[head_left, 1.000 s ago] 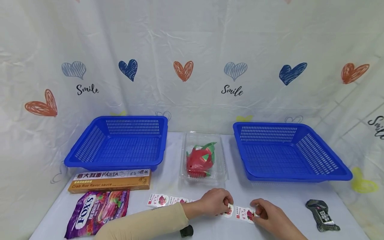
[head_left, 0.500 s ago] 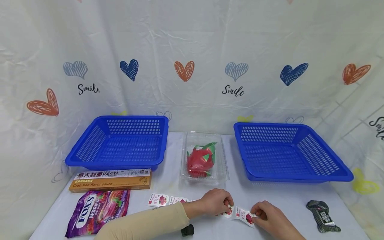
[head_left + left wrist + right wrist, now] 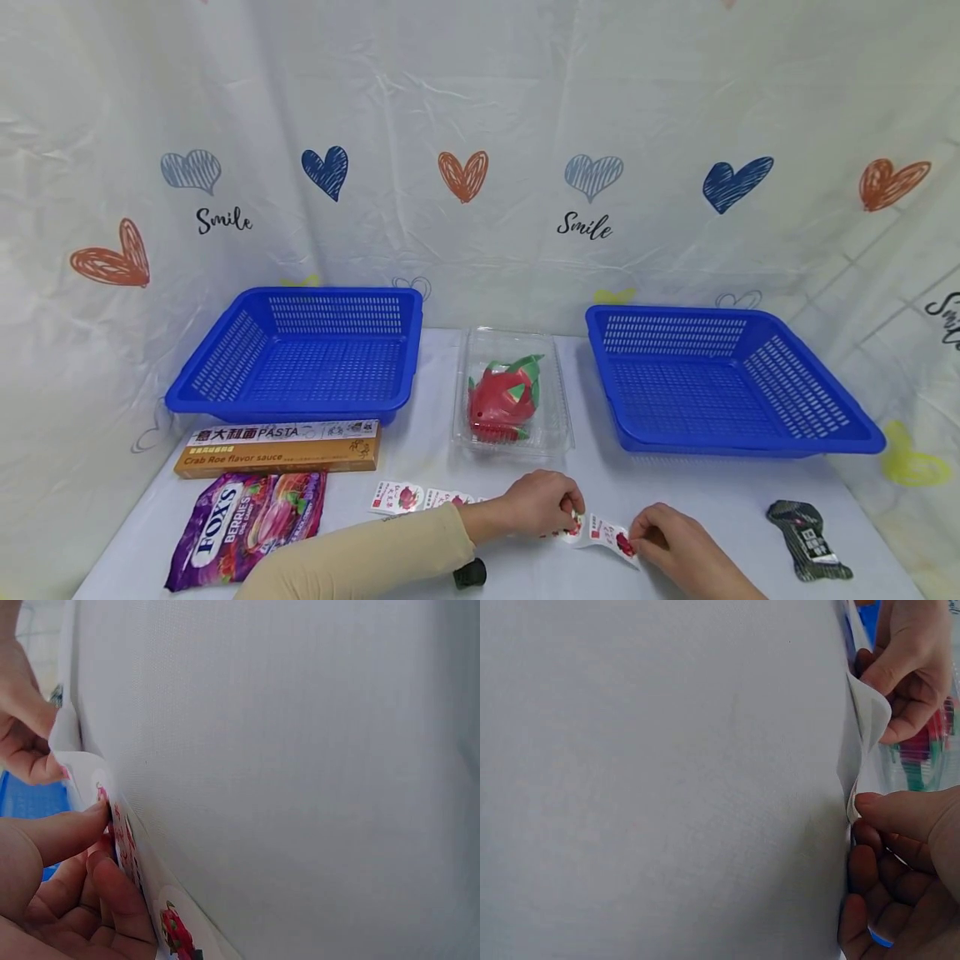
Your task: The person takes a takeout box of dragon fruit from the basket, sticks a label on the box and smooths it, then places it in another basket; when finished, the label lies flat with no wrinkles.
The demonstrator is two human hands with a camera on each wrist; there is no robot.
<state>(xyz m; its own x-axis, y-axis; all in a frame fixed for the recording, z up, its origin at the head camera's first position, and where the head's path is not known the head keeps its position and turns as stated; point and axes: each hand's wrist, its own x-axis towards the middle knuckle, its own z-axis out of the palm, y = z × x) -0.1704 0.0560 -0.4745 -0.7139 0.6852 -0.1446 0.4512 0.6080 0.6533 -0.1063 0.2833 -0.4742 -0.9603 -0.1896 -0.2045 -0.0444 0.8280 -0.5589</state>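
A strip of white labels printed with red dragon fruit [image 3: 613, 537] runs across the front of the table. My left hand [image 3: 542, 502] pinches the strip near its right part, thumb against fingers. The right-most label's corner is pinched by my right hand [image 3: 671, 542]. Between the hands the strip bends and lifts, its curled white back [image 3: 871, 712] showing in the right wrist view. More labels [image 3: 178, 930] extend past the left fingers in the left wrist view. The left forearm hides the strip's middle. Behind the hands lies a clear plastic box [image 3: 551, 417] with a dragon fruit [image 3: 501, 400] inside.
Two blue baskets [image 3: 292, 412] stand at the back left and right. A pasta box [image 3: 277, 450] and a purple candy bag [image 3: 247, 529] lie at left. A small dark wrapped packet [image 3: 808, 540] lies at right, a black round object [image 3: 470, 573] by the sleeve.
The right-most label, flat a second ago, is now bent and its free end angles down toward the front. My right hand has shifted slightly; the left hand stays in place.
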